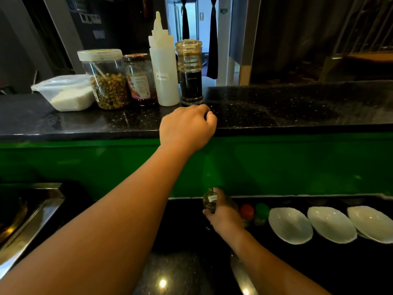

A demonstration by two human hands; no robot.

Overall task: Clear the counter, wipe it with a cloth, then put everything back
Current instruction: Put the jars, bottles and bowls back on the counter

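On the upper black counter (pixel 276 107) stand a lidded tub of white powder (pixel 68 94), a jar of dried flowers (pixel 108 81), a labelled jam jar (pixel 140 79), a white squeeze bottle (pixel 163 67) and a dark sauce bottle (pixel 190 73). My left hand (pixel 187 126) rests at the counter's front edge, just before the dark bottle, with curled fingers and nothing visible in it. Down on the lower counter (pixel 182 231), my right hand (pixel 223 211) grips a small glass bottle with a white label (pixel 210 200).
Beside my right hand stand a red-capped jar (pixel 247 211) and a green-capped jar (pixel 262 211). Three white oval dishes (pixel 331 224) lie in a row to the right. A steel sink (pixel 27 220) sits at the lower left. A green panel (pixel 297 162) joins the two counters.
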